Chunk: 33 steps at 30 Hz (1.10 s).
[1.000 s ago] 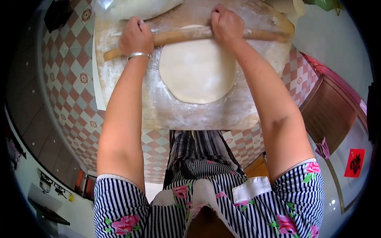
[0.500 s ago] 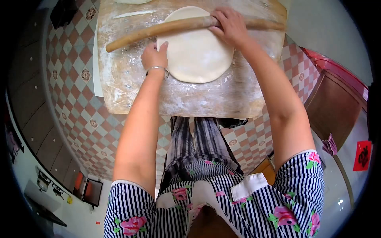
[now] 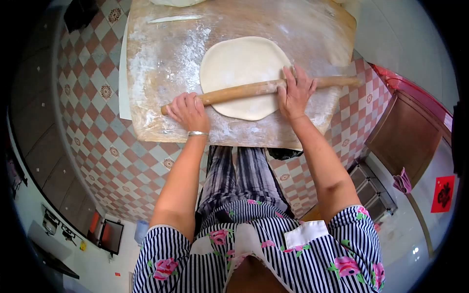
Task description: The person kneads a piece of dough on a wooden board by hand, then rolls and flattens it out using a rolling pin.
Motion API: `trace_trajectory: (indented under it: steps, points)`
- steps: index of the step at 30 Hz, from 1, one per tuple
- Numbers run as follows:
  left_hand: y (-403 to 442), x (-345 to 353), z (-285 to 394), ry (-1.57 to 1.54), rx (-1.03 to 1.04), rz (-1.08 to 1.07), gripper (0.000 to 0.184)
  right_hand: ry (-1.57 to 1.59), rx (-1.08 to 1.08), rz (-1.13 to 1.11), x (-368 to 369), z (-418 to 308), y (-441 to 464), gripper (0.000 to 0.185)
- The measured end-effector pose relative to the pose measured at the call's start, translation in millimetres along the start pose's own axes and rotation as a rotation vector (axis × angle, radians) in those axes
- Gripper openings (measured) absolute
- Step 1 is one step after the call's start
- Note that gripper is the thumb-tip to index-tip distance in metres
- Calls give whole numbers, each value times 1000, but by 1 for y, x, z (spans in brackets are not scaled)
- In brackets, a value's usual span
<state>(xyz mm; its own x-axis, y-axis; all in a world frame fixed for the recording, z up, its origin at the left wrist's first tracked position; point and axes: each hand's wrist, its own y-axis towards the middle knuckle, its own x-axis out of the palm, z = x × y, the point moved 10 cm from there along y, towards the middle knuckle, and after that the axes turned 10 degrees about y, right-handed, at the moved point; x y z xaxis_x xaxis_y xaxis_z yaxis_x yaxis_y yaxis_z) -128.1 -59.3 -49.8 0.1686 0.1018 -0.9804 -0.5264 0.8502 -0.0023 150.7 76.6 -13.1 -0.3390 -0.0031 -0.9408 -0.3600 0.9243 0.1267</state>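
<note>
A round, flat sheet of dough (image 3: 244, 63) lies on the floured wooden board (image 3: 161, 117). Across the dough's near part rests a long wooden rolling pin (image 3: 254, 90), its right end a little farther from me than its left. My left hand (image 3: 189, 111) is closed over the pin near its left end, just left of the dough. At the dough's right edge, my right hand (image 3: 295, 93) has its fingers over the pin, and the pin's right end sticks out well past it.
A thin strip of dough (image 3: 175, 18) lies on the board's far left. Beyond it, a pale piece (image 3: 178, 2) is cut off by the top edge. Checkered floor tiles (image 3: 105, 93) surround the board. A brown cabinet panel (image 3: 405, 139) stands at the right.
The rolling pin has come from the dough's far part to its near part. My left hand has moved from the dough's edge onto the pin. The dough sits farther from me in view.
</note>
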Motion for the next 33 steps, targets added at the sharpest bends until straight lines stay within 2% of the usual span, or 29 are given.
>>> trace_trajectory:
  steps: [2, 6, 9, 12, 14, 17, 18, 21, 24, 27, 33]
  points:
    - [15, 9, -5, 25, 6, -3, 22, -25, 37, 12, 12, 0, 12, 52]
    - [88, 10, 12, 81, 37, -54, 23, 57, -22, -9, 17, -7, 99, 55]
    - [121, 1, 23, -49, 148, 38, 29, 135, -59, -3, 27, -7, 127, 53]
    - [148, 14, 17, 21, 59, -118, 29, 210, -10, -34, 32, -3, 148, 50]
    - [171, 16, 21, 42, 93, -69, 29, 252, 3, -22, 35, 2, 168, 48]
    - [184, -7, 36, 6, 174, 116, 26, 175, -53, 78, 25, -4, 178, 37]
    - [182, -17, 41, -15, 211, 187, 25, 191, -41, 79, 23, -1, 171, 39]
    - [131, -50, 38, 60, 240, 586, 23, 164, -9, 96, 21, 8, 140, 44]
    - [95, -21, 21, 32, 116, 246, 22, 48, 5, 94, 19, 6, 107, 41]
    - [120, -1, 11, 88, 77, 157, 22, 101, -32, 77, 24, -6, 125, 36]
    - [171, 2, 12, 54, 196, 88, 27, 213, -1, -40, 42, -17, 171, 32]
